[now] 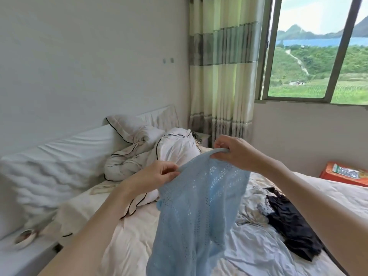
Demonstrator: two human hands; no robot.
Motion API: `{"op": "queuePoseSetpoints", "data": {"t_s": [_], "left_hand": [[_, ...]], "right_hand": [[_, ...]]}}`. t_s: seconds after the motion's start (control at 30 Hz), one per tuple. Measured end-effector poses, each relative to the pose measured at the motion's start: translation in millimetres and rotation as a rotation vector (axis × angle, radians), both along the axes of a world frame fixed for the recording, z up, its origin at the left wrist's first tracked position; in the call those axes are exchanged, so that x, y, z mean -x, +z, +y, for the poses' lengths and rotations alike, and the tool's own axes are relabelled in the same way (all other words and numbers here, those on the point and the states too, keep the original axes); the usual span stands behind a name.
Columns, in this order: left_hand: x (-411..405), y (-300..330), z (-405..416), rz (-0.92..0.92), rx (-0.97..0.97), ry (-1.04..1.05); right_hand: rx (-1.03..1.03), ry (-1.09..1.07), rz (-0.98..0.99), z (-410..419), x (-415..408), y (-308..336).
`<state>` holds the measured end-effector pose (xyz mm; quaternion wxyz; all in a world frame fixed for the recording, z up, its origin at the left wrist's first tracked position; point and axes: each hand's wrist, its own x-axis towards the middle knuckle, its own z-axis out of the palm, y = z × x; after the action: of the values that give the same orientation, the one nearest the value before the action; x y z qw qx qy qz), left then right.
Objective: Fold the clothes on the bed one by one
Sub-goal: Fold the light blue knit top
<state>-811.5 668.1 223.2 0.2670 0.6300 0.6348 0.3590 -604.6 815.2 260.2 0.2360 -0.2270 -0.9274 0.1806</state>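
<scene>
While pinched aloft, blue knit garment point(199, 196), perhaps a cardigan.

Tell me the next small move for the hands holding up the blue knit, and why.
Probably lower the light blue knit top and spread it flat on the bed. The left hand and right hand pinch its upper edge, and it hangs bunched in the air, so it cannot be folded neatly yet. The dark garment lies unfolded to the right.
</scene>
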Motion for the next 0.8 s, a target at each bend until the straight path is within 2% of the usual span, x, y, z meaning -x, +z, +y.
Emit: {"op": "queuePoseSetpoints", "data": {"t_s": [0.13, 0.23, 0.37, 0.53, 0.6, 0.67, 0.73, 0.8], "left_hand": [[18, 7, -9, 0.033, -0.048, 0.141], [29, 15, -6, 0.161, -0.158, 0.281], [30, 23, 0, 0.123, -0.238, 0.285], [28, 16, 2, 0.173, -0.264, 0.274], [27, 3, 3, 0.131, -0.255, 0.290], [15, -17, 3, 0.066, -0.325, 0.334], [-6, -40, 4, -0.044, -0.375, 0.356], [-24, -67, 8, -0.180, -0.278, 0.304]], "right_hand": [[-0.058, 0.026, -0.054, -3, 12, 2], [0.013, 0.065, -0.113, -3, 17, -4], [0.237, 0.135, -0.131, -7, 20, -6], [0.231, 0.102, -0.171, 2, 25, -1], [0.318, 0.085, -0.114, 6, 26, 1], [0.402, 0.089, -0.002, 7, 31, 4], [0.409, 0.109, 0.051, 4, 40, 5], [0.384, 0.103, 0.042, -1, 47, 4]]}}
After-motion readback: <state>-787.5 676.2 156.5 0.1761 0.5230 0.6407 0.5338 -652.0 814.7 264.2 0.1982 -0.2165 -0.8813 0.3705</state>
